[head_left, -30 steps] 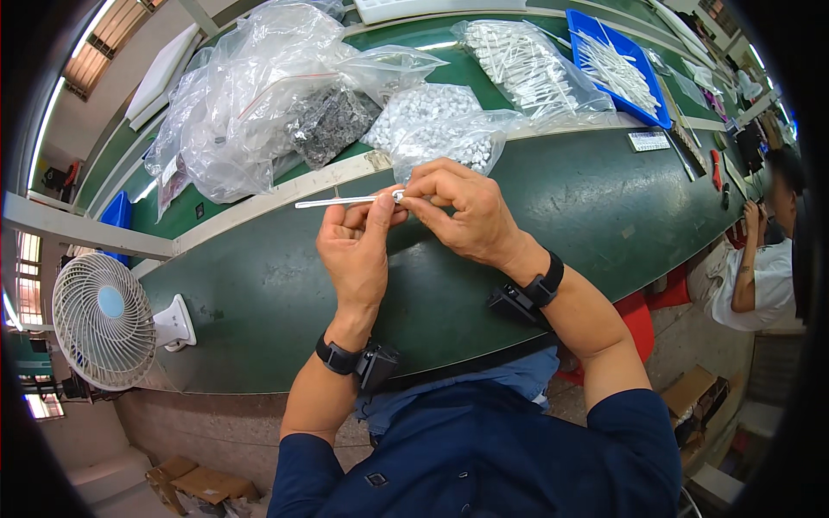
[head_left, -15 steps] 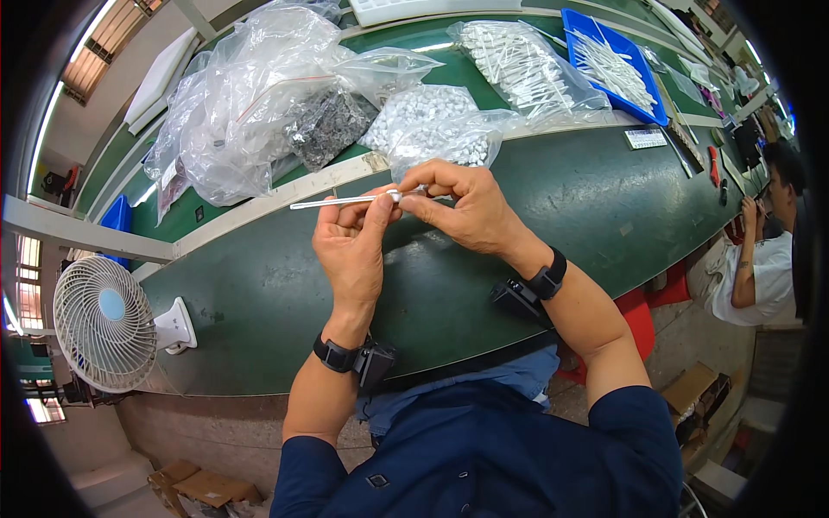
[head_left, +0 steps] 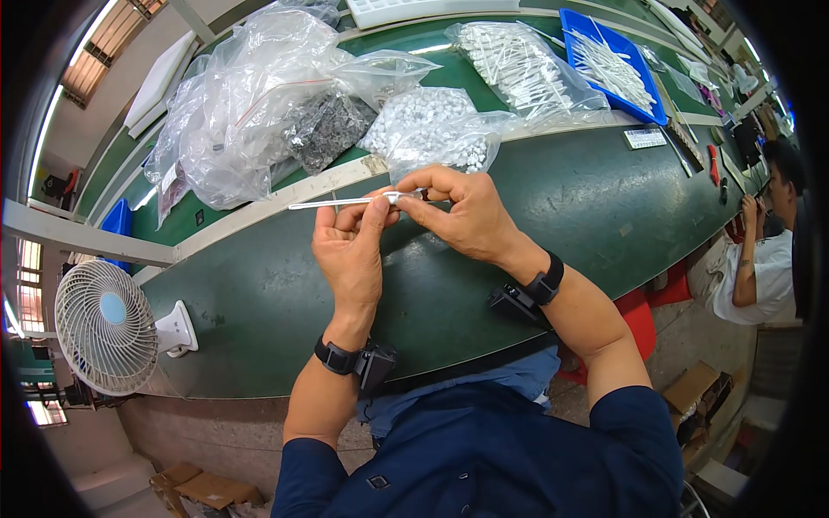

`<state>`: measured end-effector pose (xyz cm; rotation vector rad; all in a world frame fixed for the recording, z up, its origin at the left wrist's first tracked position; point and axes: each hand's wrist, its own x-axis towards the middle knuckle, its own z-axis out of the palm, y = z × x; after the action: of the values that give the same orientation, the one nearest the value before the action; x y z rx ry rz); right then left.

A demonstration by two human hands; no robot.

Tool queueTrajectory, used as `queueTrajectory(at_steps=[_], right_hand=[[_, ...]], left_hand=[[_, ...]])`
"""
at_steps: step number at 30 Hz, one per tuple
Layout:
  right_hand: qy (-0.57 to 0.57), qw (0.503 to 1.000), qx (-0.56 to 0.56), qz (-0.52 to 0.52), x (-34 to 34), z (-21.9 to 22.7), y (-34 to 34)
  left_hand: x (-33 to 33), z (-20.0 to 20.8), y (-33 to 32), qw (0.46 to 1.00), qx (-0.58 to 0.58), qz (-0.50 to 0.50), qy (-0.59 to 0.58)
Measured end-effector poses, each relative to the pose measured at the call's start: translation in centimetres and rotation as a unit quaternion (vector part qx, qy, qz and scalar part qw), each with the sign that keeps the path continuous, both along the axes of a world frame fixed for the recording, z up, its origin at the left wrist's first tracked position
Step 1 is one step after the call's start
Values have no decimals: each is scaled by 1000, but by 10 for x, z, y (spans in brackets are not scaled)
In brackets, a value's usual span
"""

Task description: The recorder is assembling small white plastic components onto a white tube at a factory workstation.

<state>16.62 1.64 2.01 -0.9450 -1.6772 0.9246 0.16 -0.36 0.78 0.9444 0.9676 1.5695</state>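
Note:
Between the thumb and fingers of my left hand (head_left: 350, 250) lies a thin white plastic stick (head_left: 324, 205), its free end pointing left. At the stick's right end my right hand (head_left: 471, 211) is closed, thumb and forefinger pinching a small white piece (head_left: 393, 197). Fingertips of both hands nearly meet there and partly cover the piece, so how it sits on the stick cannot be made out. Both hands are held above the green work table (head_left: 484, 298). Just beyond them rests a clear bag of small white parts (head_left: 423, 129).
Behind are a heap of clear plastic bags (head_left: 233, 104), a bag of dark parts (head_left: 328, 129), a bag of white sticks (head_left: 518, 69) and a blue tray (head_left: 652, 112) of sticks. A white fan (head_left: 108, 324) stands left. Red-handled pliers (head_left: 714, 166) lie right, near another person (head_left: 760, 259).
My right fingers have shifted slightly on the small white piece, which looked rounder before and now shows flatter along the stick. The left hand has barely moved.

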Motion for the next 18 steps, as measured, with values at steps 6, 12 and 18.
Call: queueTrajectory(at_steps=[6,12,18], right_hand=[[2,1000,-28,-2,0,2,-1],[23,997,-79,0,1,5,-2],[12,994,-106,2,4,7,-1]], left_hand=[[-1,-2,0,1000,5,-5,1],[-1,-3,-1,1000,11,-22,15],[0,-7,0,999,17,-23,24]])
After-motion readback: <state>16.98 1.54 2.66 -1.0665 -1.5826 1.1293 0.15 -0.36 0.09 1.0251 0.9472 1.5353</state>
